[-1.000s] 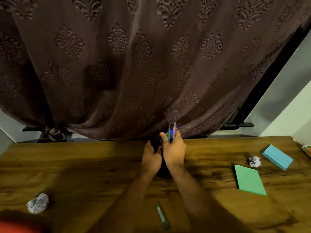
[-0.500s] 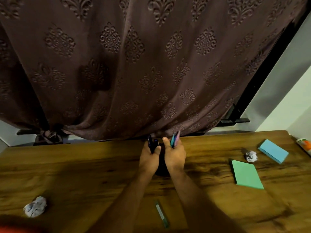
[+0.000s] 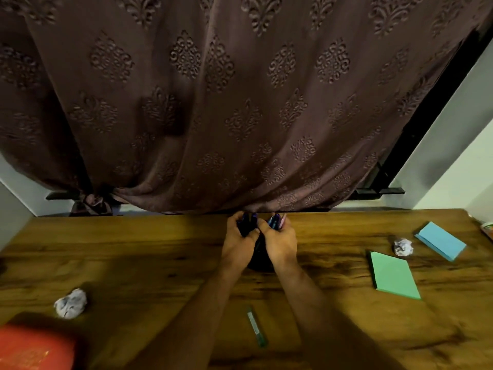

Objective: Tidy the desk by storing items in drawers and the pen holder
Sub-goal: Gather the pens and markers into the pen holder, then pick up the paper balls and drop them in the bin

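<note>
Dark pen holder [image 3: 260, 260], pens [image 3: 276, 222] upright above.

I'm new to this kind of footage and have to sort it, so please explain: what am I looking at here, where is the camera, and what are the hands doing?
No machine here: a person wears a wide-angle camera on the head, looking forward and down at their own bare arms. The wooden desk stands against a brown patterned curtain.

The left hand grips dark pens; the right hand grips a bunch of coloured pens. Between the hands sits a dark pen holder, mostly hidden.

Lying loose: a green pen near the front, a crumpled paper ball on the left, another paper ball, a green notepad and a blue notepad on the right. A red object fills the near left corner.
</note>
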